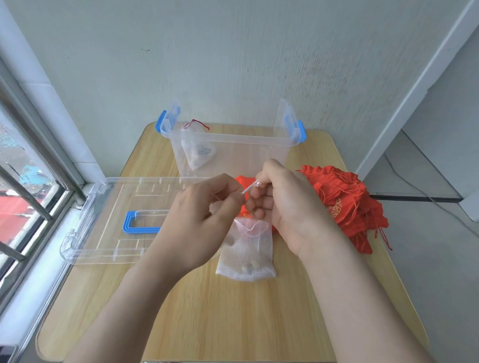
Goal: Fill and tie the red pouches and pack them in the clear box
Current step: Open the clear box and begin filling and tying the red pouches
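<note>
A white mesh bag (pixel 246 253) with a few small pieces inside hangs over the table below my hands. My left hand (pixel 204 211) and my right hand (pixel 286 203) each pinch an end of its white drawstring (pixel 251 186), which is stretched between them. A pile of red pouches (pixel 347 200) lies to the right, and one more red pouch (pixel 242 181) shows behind my fingers. The clear box (pixel 231 148) with blue latches stands at the back of the table, holding one pale tied pouch (pixel 198 153) with a red string.
The clear lid (pixel 110 221) with a blue handle lies flat on the left, reaching past the table edge onto the window sill. The wooden table (pixel 226 320) is small with rounded corners. A window with bars is at the left, a wall behind.
</note>
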A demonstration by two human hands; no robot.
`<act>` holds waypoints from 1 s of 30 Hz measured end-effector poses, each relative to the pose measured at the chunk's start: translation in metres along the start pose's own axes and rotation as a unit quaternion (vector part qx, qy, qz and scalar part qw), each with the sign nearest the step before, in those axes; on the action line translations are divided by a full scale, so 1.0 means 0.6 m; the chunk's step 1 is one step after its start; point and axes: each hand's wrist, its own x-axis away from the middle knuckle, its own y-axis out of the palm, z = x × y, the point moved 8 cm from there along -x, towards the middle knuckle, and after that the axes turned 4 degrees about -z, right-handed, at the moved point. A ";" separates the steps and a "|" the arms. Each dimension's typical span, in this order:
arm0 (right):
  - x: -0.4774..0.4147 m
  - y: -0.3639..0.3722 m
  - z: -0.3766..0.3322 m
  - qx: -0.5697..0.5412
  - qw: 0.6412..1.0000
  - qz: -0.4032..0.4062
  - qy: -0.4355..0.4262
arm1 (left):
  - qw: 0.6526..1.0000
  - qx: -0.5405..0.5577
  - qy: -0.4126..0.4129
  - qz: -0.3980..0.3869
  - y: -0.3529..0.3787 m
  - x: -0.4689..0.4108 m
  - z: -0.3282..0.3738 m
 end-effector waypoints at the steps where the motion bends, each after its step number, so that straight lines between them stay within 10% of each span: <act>1: -0.001 -0.001 -0.001 0.002 1.000 0.004 -0.008 | 1.000 0.005 -0.006 -0.004 0.002 0.000 0.000; 18: -0.010 0.052 -0.006 0.322 0.921 -0.084 -0.201 | 0.965 0.238 -0.085 0.065 -0.025 -0.015 -0.036; 30: -0.074 0.061 -0.123 0.202 0.876 0.179 -0.401 | 0.883 0.275 -0.275 0.262 -0.074 -0.013 -0.131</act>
